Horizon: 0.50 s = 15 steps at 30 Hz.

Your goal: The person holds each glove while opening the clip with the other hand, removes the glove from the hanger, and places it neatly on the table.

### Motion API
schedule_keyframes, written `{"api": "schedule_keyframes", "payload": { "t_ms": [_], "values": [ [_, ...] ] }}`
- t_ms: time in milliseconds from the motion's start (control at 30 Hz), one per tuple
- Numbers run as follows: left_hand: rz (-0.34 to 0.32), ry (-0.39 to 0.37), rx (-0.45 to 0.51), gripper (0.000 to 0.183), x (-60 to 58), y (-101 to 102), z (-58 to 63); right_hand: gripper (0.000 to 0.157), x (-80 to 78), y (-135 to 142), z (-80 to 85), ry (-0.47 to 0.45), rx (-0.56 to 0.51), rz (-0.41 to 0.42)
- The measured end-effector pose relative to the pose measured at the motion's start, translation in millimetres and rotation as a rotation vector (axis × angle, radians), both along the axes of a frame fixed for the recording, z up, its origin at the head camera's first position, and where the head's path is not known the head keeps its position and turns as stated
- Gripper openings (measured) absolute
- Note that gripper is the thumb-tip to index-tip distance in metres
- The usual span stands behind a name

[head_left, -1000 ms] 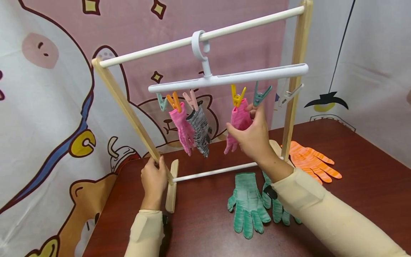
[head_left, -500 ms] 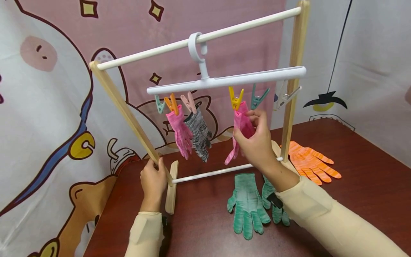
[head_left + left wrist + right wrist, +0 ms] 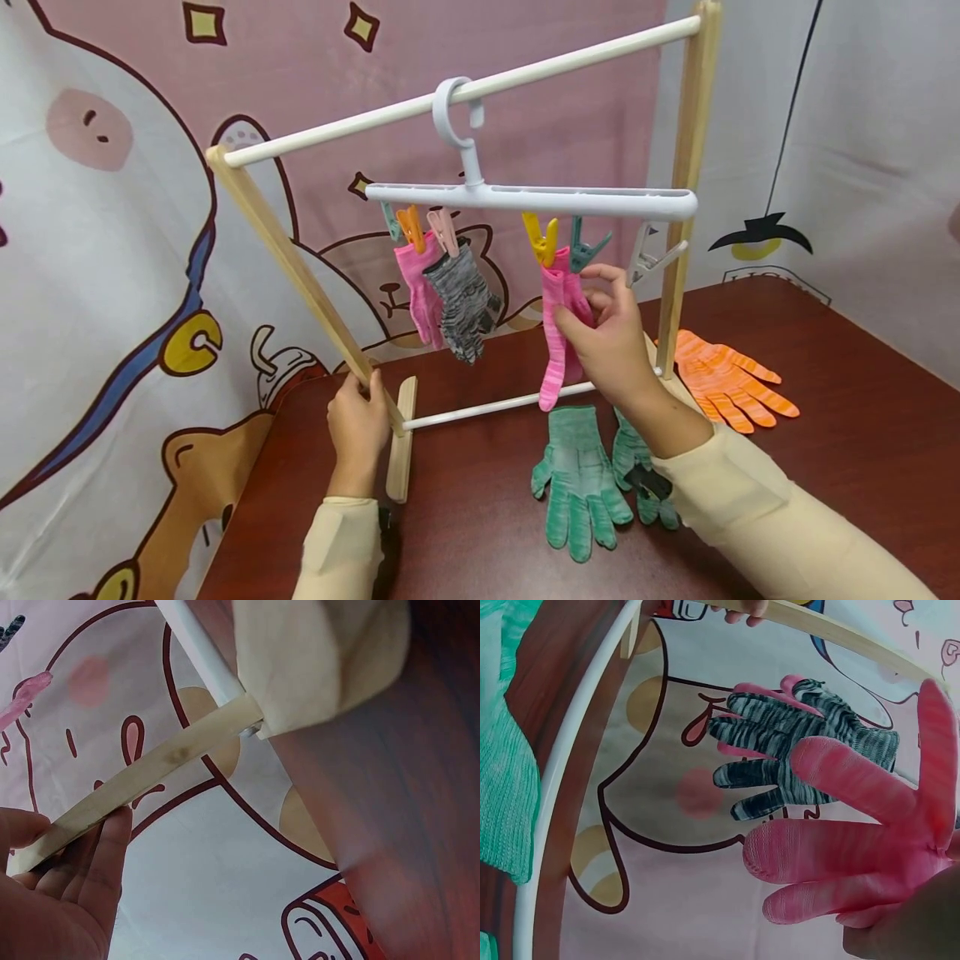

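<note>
Under the yellow clip [image 3: 542,243], a pink glove [image 3: 553,292] hangs by its cuff; right hand [image 3: 611,337] has its side pinched between thumb and fingers; left hand [image 3: 358,417] has its fingers wrapped round the left upright [image 3: 291,265], low down. Main risk: glove pops out; clip seems to bite only the cuff's top edge, so a hard tug down or sideways could strip it; teal clip [image 3: 587,250] sits right beside the cuff, can't tell if it has any cloth; if not, yellow takes all the load.

Next out, white hanger [image 3: 540,198]; its hook loops over the top bar [image 3: 585,59], no lock visible; off-centre pull could swing it or walk the hook along; the grey-black glove [image 3: 459,300] and second pink glove [image 3: 416,283] hang close together, so a swing could tangle them.

Stand: left hand is the only one bracing it; slack grip plus a right-hand pull could rock it or skid it on the bench [image 3: 465,508]. Right sleeve [image 3: 720,483] is close by the partly hidden green glove [image 3: 630,450]; dropping that arm could drag it.
</note>
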<state>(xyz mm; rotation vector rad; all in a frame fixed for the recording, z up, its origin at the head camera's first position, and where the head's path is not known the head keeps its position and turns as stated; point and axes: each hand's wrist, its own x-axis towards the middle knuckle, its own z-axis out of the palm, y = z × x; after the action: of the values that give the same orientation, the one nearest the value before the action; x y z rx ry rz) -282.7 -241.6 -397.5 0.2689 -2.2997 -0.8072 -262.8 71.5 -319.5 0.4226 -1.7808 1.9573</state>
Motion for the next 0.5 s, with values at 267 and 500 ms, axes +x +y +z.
{"api": "schedule_keyframes", "payload": {
  "t_ms": [267,500],
  "values": [
    [-0.006,0.006,-0.002,0.025,1.0,1.0,1.8,0.034,3.1,3.7,-1.0,-0.054,-0.028,-0.006],
    [-0.005,0.003,-0.009,0.026,0.5,0.5,0.6,0.030,5.7,7.2,-4.2,-0.095,0.033,-0.040]
  ]
}}
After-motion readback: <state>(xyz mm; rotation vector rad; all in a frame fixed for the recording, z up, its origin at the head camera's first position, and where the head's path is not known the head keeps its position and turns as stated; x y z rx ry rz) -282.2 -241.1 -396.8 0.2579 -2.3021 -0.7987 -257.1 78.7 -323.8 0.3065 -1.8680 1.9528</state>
